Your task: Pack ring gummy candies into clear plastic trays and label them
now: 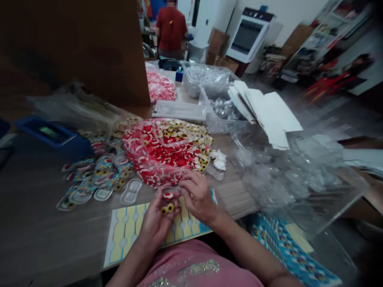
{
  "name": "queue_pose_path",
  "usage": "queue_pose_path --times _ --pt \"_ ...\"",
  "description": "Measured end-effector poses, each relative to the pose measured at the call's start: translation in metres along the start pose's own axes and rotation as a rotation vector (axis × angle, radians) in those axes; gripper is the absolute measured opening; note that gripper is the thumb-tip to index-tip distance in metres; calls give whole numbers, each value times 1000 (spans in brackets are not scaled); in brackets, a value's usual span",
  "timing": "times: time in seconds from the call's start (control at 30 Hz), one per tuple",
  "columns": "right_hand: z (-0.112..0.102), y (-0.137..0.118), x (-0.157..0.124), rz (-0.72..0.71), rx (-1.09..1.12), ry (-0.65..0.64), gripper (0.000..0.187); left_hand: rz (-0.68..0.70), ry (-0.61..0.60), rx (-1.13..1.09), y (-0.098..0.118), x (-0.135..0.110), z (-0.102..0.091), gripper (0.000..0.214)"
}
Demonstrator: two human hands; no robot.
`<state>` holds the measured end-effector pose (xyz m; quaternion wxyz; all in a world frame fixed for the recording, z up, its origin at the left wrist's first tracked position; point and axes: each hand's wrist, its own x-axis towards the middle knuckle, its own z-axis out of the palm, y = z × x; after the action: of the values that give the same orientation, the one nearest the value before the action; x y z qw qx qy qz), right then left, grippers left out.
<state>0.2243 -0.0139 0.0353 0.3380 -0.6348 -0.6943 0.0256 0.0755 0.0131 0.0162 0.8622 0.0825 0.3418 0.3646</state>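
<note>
The left hand (156,219) cups a yellow eye piece (166,209) and a red-and-white piece (168,195); the right hand (198,198) bends its fingertips in at their two o'clock, grip unclear. A yellow printed sheet (119,235) lies beneath on the bench (36,239), a bag of pieces (167,153) at twelve, filled clear shells (103,192) at ten.

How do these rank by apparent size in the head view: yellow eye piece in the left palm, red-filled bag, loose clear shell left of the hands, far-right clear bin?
Largest to smallest:
1. Clear bin
2. Red-filled bag
3. Clear shell
4. Yellow eye piece
</note>
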Motion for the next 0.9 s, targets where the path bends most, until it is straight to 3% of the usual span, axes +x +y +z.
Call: queue_pose_path --times 0.23,0.3,0.37,0.43,0.53,0.9 --pt "-38 101 -25 303 -411 19 27 -11 52 107 -3 -8 3 35" --pt "-45 120 -24 372 -459 31 26 -11 64 137 -5 -8 4 37" --pt "-47 134 -16 466 -519 -44 41 -12 71 171 -8 -9 6 39" --pt "-46 145 -3 542 -543 -175 49 -16 74 197 -9 -11 10 41" --pt "-43 156 13 562 -519 -279 35 0 68 223 -11 -16 14 43" --pt "-48 153 12 578 -507 -252 24 58 81 253 -15 -29 11 44"
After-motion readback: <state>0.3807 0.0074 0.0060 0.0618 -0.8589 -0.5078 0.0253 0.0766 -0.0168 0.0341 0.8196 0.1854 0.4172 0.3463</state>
